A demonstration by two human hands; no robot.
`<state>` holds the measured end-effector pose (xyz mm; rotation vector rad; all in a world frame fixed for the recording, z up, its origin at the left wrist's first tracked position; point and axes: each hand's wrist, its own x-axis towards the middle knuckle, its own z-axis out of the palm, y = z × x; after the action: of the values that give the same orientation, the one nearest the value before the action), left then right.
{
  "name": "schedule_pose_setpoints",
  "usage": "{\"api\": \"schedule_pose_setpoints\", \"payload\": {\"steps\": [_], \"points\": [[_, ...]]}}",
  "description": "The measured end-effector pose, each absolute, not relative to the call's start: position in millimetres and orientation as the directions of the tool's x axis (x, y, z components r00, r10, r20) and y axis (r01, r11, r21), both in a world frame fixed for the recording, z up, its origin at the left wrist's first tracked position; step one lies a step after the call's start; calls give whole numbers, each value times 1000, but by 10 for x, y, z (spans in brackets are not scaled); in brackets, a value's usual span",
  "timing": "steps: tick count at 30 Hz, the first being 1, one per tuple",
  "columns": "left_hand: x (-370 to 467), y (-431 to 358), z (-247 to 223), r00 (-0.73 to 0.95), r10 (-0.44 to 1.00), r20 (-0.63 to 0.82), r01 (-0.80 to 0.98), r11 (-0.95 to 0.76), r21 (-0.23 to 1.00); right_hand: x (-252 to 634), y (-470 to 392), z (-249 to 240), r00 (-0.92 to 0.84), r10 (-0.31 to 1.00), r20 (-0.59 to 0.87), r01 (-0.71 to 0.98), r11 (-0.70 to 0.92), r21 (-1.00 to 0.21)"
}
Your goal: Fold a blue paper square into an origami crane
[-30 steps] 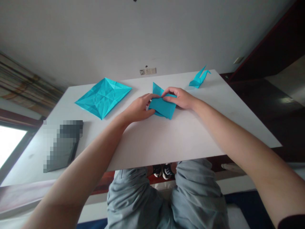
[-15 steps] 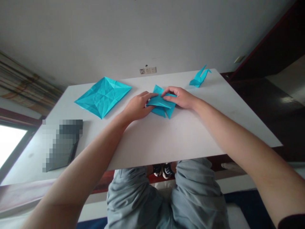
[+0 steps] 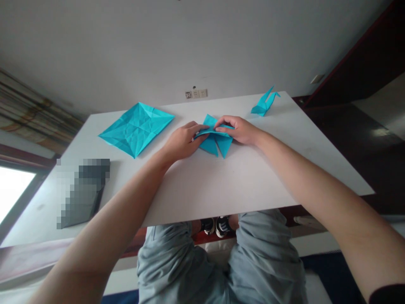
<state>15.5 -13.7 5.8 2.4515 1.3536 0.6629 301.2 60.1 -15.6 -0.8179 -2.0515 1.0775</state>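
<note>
A partly folded blue paper (image 3: 224, 145) lies on the white table (image 3: 240, 181), with flaps pointing to the back and to the front. My left hand (image 3: 185, 139) pinches its left side, fingers on top and thumb at the front edge of a raised fold. On its right side my right hand (image 3: 239, 130) grips the paper with bent fingers, index finger and thumb close to the middle. Some of the paper is hidden under the fingers.
To the left lies a creased blue sheet (image 3: 137, 128), spread out as a diamond. A folded blue paper crane (image 3: 264, 104) stands at the back right. A pixelated dark object (image 3: 87, 194) is at the left front. Wall sockets (image 3: 196, 93) are behind the table.
The paper's middle flap has been lifted and tipped toward the back, so more of the two front flaps shows. Both hands have kept their hold and hardly moved.
</note>
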Motion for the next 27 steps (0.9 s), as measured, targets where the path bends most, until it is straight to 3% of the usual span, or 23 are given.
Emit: {"api": "schedule_pose_setpoints", "payload": {"steps": [27], "points": [[186, -165, 75, 459, 853, 248, 735, -521, 433, 2998, 538, -94, -576, 785, 229, 235, 427, -873]]}}
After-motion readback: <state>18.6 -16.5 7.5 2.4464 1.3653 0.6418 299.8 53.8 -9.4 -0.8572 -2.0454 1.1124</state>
